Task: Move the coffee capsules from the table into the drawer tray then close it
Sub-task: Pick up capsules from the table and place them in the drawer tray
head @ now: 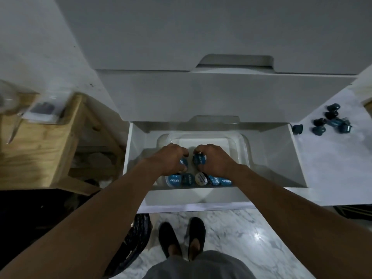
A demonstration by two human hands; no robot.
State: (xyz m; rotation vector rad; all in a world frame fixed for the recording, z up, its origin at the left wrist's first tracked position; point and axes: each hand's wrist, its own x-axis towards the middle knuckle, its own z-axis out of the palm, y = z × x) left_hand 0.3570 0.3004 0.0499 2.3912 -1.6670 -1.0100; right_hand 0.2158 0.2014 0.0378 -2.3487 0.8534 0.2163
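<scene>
The white drawer (298, 158) stands pulled open below me, with a clear plastic tray (242, 143) inside it. Both my hands are down in the tray. My left hand (167, 158) grips a blue-lidded coffee capsule (183, 162). My right hand (215, 158) grips another blue-lidded capsule (199, 159) beside it. A row of several capsules (198, 179), blue lids and one white lid, lies along the tray's near edge. Several dark blue capsules (330, 121) lie loose on the white marble table (332, 168) at the right.
Closed white drawer fronts (221, 95) rise above the open drawer. A wooden stand (40, 141) with a clear box on it is at the left. My feet in dark shoes (181, 236) stand on the marble floor, and a dark bin (130, 244) sits beside them.
</scene>
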